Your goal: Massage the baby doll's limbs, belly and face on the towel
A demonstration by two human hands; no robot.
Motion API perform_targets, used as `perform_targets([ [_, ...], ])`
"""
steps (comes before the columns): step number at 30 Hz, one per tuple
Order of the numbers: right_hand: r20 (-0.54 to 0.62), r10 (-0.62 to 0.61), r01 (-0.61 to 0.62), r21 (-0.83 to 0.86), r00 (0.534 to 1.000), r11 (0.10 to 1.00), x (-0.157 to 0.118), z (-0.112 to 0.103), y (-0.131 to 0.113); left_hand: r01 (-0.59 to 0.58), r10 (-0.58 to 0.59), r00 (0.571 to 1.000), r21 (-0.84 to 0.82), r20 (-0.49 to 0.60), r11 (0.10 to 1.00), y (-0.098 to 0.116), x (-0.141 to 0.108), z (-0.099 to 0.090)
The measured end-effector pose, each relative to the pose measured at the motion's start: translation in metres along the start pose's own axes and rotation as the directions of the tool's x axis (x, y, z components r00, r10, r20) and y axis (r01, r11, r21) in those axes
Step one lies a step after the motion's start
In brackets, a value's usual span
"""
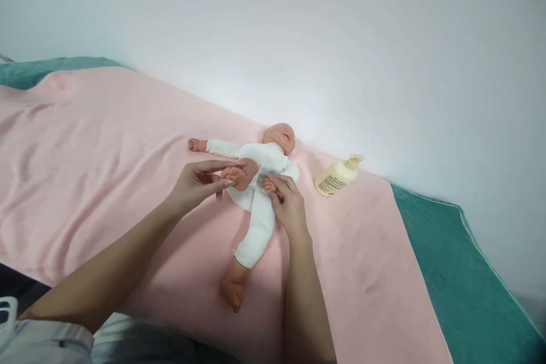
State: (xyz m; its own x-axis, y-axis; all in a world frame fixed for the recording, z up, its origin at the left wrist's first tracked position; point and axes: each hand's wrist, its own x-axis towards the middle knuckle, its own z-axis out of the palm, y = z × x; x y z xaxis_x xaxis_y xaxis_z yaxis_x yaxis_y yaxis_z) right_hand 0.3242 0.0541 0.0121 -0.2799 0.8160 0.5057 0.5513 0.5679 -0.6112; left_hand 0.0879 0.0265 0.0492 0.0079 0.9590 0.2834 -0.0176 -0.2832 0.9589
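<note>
A baby doll point(263, 222) with a white cloth body lies on its back on a pink blanket point(367, 261), its head toward the wall. My left hand point(198, 182) pinches one of the doll's feet point(234, 177), and that leg is bent up over its belly. With thumb and fingers, my right hand point(290, 205) grips the doll's small hand point(268, 184) near its middle. The other leg stretches toward me, its bare foot point(234, 290) on the blanket. The doll's other arm point(222, 148) points out to the left.
A pale yellow pump bottle point(336, 176) leans at a tilt to the right of the doll. Green cloth point(464, 273) shows beyond the blanket at the right and far left. A white wall point(298, 40) borders the back edge.
</note>
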Motion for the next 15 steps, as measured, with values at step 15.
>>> perform_targets([
  [15,-0.404,0.789,-0.216,0.812,0.463,0.543,0.001,-0.046,0.038,-0.002,-0.016,0.971,0.074,0.239,0.997,-0.032,-0.088,-0.037],
])
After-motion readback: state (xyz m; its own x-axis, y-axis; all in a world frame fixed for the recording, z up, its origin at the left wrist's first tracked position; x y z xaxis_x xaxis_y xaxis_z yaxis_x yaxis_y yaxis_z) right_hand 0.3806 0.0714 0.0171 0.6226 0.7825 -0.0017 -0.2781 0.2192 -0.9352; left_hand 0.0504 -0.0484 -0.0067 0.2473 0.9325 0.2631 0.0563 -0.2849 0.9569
